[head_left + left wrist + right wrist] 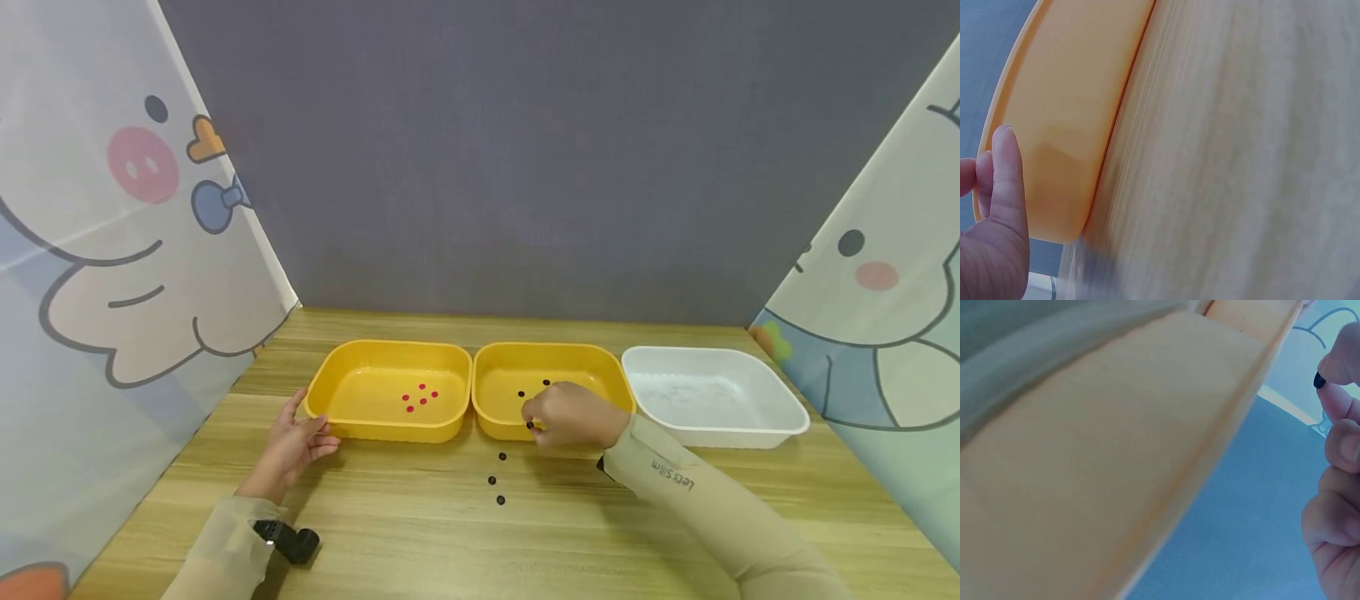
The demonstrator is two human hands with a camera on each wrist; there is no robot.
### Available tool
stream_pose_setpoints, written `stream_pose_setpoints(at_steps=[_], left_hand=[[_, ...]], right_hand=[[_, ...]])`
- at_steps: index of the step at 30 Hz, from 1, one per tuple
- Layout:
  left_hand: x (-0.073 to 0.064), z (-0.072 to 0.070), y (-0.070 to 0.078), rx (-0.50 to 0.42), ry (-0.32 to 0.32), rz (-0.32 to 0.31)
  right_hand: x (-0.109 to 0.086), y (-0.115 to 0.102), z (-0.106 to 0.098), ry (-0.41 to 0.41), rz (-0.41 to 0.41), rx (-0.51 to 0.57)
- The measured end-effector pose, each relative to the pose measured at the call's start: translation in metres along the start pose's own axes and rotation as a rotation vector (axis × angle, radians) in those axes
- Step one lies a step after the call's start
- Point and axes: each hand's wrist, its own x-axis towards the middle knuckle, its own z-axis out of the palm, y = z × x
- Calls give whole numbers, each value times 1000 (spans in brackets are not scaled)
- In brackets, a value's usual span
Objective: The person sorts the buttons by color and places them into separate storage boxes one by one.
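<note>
My left hand [288,446] rests at the near left corner of the left yellow tray [397,432], its fingers touching the wall. In the left wrist view one straight finger [1009,175] lies against the tray's orange-looking side. Over the near edge of the middle yellow tray [501,429], my right hand [573,412] pinches a small black disc [530,425] between thumb and finger. That disc [1319,380] also shows at the fingertips in the right wrist view. Two black discs [546,382] are visible inside the middle tray; my hand hides part of it. Several red discs [423,401] lie in the left tray.
Three more black discs [492,481] lie on the wooden table [405,525] in front of the middle tray. A white tray [738,437] stands to the right of the yellow ones. Behind rises a grey panel [480,167], with cartoon-printed sheets [150,275] at both sides.
</note>
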Motion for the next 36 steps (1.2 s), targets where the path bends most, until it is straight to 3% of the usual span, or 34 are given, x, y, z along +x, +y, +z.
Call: stream_pose_setpoints(at_steps=[7,17,25,36], left_hand=[[0,0,2,11,9,2],[-1,1,3,15,11,8],[0,2,0,6,12,4],[1,1,-1,27,15,7]], right_hand=[[5,13,-4,-11,7,-31],[9,31,-3,-68,103,41],[12,43,2,-27,43,-32],[18,54,-11,10,-8,-142]])
